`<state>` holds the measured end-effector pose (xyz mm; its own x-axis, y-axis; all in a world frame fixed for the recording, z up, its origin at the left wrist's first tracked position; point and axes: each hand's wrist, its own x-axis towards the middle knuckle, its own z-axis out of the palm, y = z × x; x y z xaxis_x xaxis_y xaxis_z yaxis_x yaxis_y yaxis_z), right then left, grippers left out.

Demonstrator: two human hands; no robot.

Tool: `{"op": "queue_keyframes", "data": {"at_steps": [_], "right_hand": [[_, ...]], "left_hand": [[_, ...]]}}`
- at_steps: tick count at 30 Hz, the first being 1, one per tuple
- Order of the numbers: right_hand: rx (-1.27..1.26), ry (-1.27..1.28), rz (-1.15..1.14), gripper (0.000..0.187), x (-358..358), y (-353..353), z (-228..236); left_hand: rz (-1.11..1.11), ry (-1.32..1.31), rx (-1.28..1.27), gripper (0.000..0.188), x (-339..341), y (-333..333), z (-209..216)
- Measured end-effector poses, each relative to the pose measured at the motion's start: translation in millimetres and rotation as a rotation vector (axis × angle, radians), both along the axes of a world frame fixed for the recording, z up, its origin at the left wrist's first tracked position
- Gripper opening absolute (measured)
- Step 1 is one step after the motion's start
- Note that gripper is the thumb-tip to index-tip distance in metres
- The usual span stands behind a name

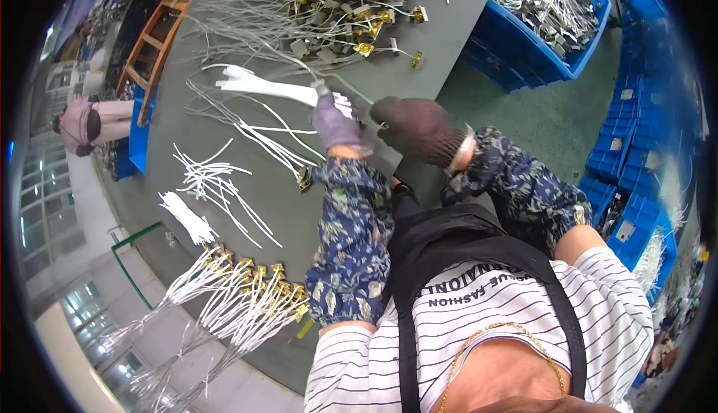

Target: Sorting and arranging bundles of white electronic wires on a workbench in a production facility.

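My left hand [338, 123], in a lavender glove, is closed round a bundle of thin white tubes [262, 88] that fans out to the left over the grey table. Next to it, my right hand [419, 130], in a dark brown glove, has its fingers closed at the table's edge. A pale wire [348, 88] runs to the right fingertips, where a bit of gold metal shows; motion blurs it. At the far side lies a heap of wired metal parts [351, 9], silver and gold. Several wires [262, 133] with a small gold part lie left of my left hand.
Loose white tubes [217, 177] and a short tube stack [188, 219] lie on the table [280, 230]. Bundles of wired gold parts [247, 286] hang over its near-left edge. A blue crate [516, 47] of wired parts stands far right, more blue crates [621, 129] beyond. Another person [86, 125] is at far left.
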<state>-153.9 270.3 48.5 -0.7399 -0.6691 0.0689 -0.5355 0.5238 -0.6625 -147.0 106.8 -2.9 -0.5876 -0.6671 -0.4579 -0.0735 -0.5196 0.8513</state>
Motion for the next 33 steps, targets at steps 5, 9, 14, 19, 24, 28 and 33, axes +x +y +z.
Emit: {"op": "queue_keyframes", "data": {"at_steps": [5, 9, 14, 19, 24, 28, 33], "right_hand": [[0.199, 0.125, 0.402, 0.023, 11, 3, 9], [-0.301, -0.63, -0.069, 0.014, 27, 88, -16], [-0.087, -1.101, -0.651, 0.014, 70, 193, -21], [0.092, -1.151, -0.723, 0.007, 114, 302, -52], [0.05, -1.133, -0.742, 0.007, 121, 325, -58], [0.064, -1.103, -0.753, 0.007, 115, 322, -57], [-0.014, -1.051, -0.715, 0.007, 110, 323, -52]], "left_hand": [[-0.018, 0.382, 0.692, 0.031, 14, -27, -10], [-0.085, -0.102, 0.111, 0.031, -9, -7, 6], [0.006, 0.147, 0.29, 0.03, -15, -59, -26], [0.021, 0.098, 0.129, 0.028, -22, -29, -21], [-0.003, 0.212, -0.035, 0.028, -26, -47, -9], [0.039, 0.211, -0.003, 0.028, -34, -44, 19], [0.046, 0.206, -0.008, 0.025, -27, -50, 25]]}}
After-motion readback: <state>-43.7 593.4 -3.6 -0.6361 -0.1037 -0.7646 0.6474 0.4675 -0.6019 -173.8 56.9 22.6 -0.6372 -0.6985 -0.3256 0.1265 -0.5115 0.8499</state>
